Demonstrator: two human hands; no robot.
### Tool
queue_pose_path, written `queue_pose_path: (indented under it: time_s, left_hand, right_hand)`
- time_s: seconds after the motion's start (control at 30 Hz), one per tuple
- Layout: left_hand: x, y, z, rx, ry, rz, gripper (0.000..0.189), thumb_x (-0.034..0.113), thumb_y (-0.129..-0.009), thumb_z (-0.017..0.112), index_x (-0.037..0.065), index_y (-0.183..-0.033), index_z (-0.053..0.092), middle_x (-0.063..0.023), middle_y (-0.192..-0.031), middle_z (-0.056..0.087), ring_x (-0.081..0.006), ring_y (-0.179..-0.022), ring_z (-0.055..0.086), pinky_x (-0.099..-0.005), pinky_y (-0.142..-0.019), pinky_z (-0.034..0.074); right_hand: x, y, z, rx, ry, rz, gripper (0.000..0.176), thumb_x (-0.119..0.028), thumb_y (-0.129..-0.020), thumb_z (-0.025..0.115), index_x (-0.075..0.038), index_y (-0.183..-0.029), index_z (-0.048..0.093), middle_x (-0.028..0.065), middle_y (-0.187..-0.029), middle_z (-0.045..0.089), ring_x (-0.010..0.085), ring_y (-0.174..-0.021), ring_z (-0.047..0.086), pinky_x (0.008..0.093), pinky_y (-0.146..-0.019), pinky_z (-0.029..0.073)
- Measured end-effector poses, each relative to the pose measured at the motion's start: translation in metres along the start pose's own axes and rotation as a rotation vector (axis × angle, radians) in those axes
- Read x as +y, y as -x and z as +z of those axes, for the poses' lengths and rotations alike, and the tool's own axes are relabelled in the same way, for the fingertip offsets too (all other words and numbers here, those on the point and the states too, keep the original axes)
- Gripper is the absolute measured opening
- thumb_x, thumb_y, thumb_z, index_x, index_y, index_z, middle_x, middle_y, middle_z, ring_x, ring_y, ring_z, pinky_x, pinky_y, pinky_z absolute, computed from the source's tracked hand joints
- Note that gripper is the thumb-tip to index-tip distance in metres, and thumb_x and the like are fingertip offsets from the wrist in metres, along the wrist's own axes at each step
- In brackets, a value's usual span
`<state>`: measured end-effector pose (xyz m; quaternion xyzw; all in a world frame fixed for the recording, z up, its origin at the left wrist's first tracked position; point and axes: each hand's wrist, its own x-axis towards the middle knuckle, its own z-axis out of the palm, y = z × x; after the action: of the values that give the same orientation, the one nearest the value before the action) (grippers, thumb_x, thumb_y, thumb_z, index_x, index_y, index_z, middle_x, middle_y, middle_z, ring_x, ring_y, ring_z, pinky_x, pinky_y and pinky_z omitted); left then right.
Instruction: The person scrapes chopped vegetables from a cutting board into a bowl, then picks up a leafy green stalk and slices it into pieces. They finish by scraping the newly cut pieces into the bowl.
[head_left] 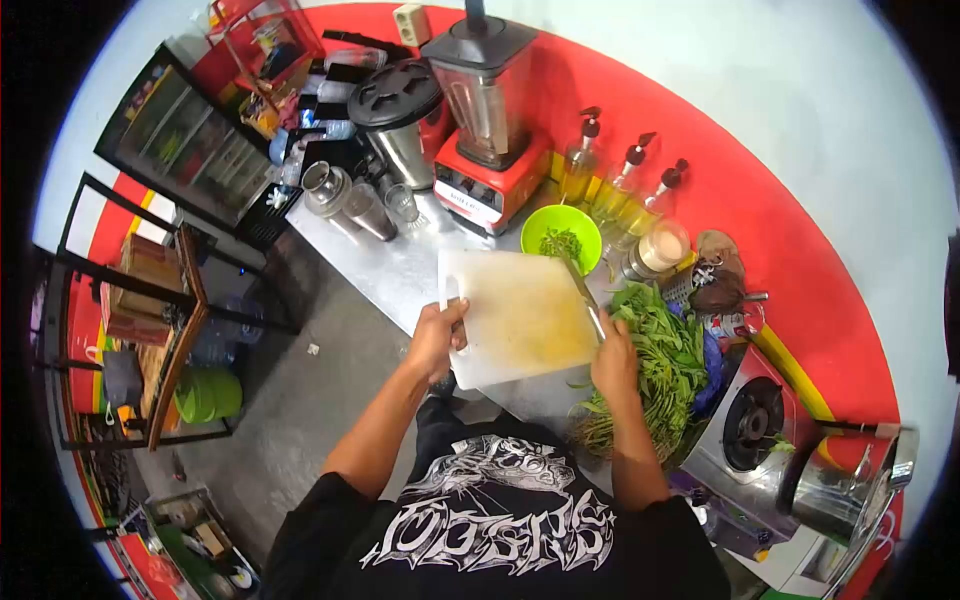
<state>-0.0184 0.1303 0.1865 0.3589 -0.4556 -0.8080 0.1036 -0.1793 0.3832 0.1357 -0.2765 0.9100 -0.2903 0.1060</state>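
Note:
My left hand (438,340) is closed around the handle slot of a white cutting board (520,310), which has a yellowish stain. The board is held up over the metal counter's front edge. In my right hand (614,360) is a knife (582,284), its blade along the board's right edge. Just beyond the board stands a bright green bowl (582,222) with chopped greens (560,243) in it. A heap of leafy green vegetables (668,350) lies to the right, close to my right hand.
A red blender (490,180) stands behind the bowl, with pump bottles (618,185) to its right. A steel shaker (325,188) and glasses (402,203) are at the left. A gas stove (752,420) and a metal pot (835,480) are at the right.

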Motion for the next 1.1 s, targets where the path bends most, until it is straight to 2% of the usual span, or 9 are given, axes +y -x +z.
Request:
queue_pose_path:
  time_s: [0.2, 0.37, 0.4, 0.43, 0.53, 0.7, 0.8, 0.87, 1.1]
  left_hand:
    - [0.023, -0.002, -0.001, -0.048, -0.139, -0.004, 0.025, 0.019, -0.103, 0.054, 0.005, -0.084, 0.062, 0.0044, -0.060, 0.047, -0.0054, -0.047, 0.036, -0.0246, -0.046, 0.031]
    - [0.024, -0.007, -0.006, -0.068, -0.220, 0.012, 0.028, 0.020, -0.105, 0.052, 0.004, -0.084, 0.063, 0.0028, -0.062, 0.051, -0.0049, -0.048, 0.037, -0.0236, -0.046, 0.029]
    - [0.023, -0.008, -0.007, -0.055, -0.242, 0.017, 0.029, 0.020, -0.105, 0.053, 0.004, -0.083, 0.063, 0.0028, -0.062, 0.051, -0.0048, -0.048, 0.037, -0.0236, -0.046, 0.029]
    - [0.024, -0.008, -0.007, -0.057, -0.242, 0.018, 0.029, 0.020, -0.105, 0.053, 0.004, -0.083, 0.063, 0.0028, -0.062, 0.051, -0.0048, -0.048, 0.037, -0.0236, -0.046, 0.029]
    - [0.030, -0.006, -0.004, -0.061, -0.253, 0.039, 0.030, 0.020, -0.104, 0.053, 0.004, -0.082, 0.064, 0.0029, -0.062, 0.052, -0.0048, -0.048, 0.037, -0.0233, -0.046, 0.029]
    - [0.036, -0.008, -0.011, -0.086, -0.334, 0.054, 0.028, 0.020, -0.103, 0.056, 0.003, -0.084, 0.067, 0.0032, -0.063, 0.053, -0.0047, -0.048, 0.037, -0.0224, -0.045, 0.029]
    - [0.039, -0.009, -0.015, -0.070, -0.292, 0.038, 0.027, 0.020, -0.102, 0.058, 0.002, -0.084, 0.067, 0.0032, -0.062, 0.052, -0.0050, -0.048, 0.038, -0.0236, -0.045, 0.029]
    - [0.039, -0.010, -0.019, -0.051, -0.271, 0.033, 0.027, 0.020, -0.102, 0.060, 0.003, -0.082, 0.066, 0.0027, -0.061, 0.052, -0.0056, -0.048, 0.038, -0.0251, -0.045, 0.028]
    - [0.042, -0.004, -0.031, -0.035, -0.253, 0.059, 0.026, 0.020, -0.102, 0.059, 0.003, -0.084, 0.067, 0.0036, -0.062, 0.052, -0.0049, -0.049, 0.037, -0.0237, -0.046, 0.028]
  right_hand:
    - [0.017, 0.030, -0.036, -0.081, 0.134, 0.052, 0.063, 0.010, -0.084, 0.054, -0.005, -0.145, 0.051, 0.0223, -0.119, 0.057, 0.0465, -0.099, 0.062, 0.0509, -0.083, 0.051]
    - [0.009, 0.028, -0.068, 0.084, 0.094, -0.001, 0.056, 0.004, -0.084, 0.056, -0.005, -0.139, 0.057, 0.0237, -0.117, 0.061, 0.0455, -0.101, 0.063, 0.0507, -0.085, 0.050]
    - [0.000, 0.023, -0.076, 0.109, 0.014, -0.026, 0.043, -0.001, -0.088, 0.060, -0.002, -0.131, 0.063, 0.0236, -0.112, 0.065, 0.0447, -0.098, 0.064, 0.0490, -0.086, 0.051]
    - [-0.008, 0.017, -0.079, 0.110, 0.015, -0.025, 0.043, -0.001, -0.088, 0.060, -0.002, -0.131, 0.063, 0.0236, -0.112, 0.065, 0.0447, -0.098, 0.064, 0.0490, -0.086, 0.051]
    - [-0.008, 0.002, -0.072, 0.111, -0.185, -0.079, 0.028, -0.012, -0.094, 0.069, 0.004, -0.117, 0.069, 0.0222, -0.103, 0.073, 0.0322, -0.088, 0.071, 0.0373, -0.083, 0.053]
    - [-0.017, -0.019, -0.071, 0.094, -0.199, -0.174, 0.027, -0.011, -0.095, 0.067, 0.004, -0.118, 0.070, 0.0199, -0.099, 0.074, 0.0258, -0.083, 0.072, 0.0367, -0.077, 0.054]
    - [-0.028, -0.023, -0.080, 0.059, -0.257, -0.115, 0.027, -0.012, -0.095, 0.068, 0.003, -0.117, 0.071, 0.0204, -0.099, 0.075, 0.0257, -0.082, 0.071, 0.0372, -0.076, 0.054]
    - [-0.027, -0.028, -0.086, -0.046, -0.300, -0.032, 0.026, -0.014, -0.096, 0.066, 0.001, -0.117, 0.071, 0.0235, -0.104, 0.072, 0.0353, -0.091, 0.072, 0.0403, -0.081, 0.054]
    - [0.008, -0.044, -0.060, 0.054, -0.331, 0.039, 0.028, -0.021, -0.098, 0.066, -0.001, -0.117, 0.073, 0.0199, -0.098, 0.075, 0.0280, -0.086, 0.073, 0.0390, -0.078, 0.054]
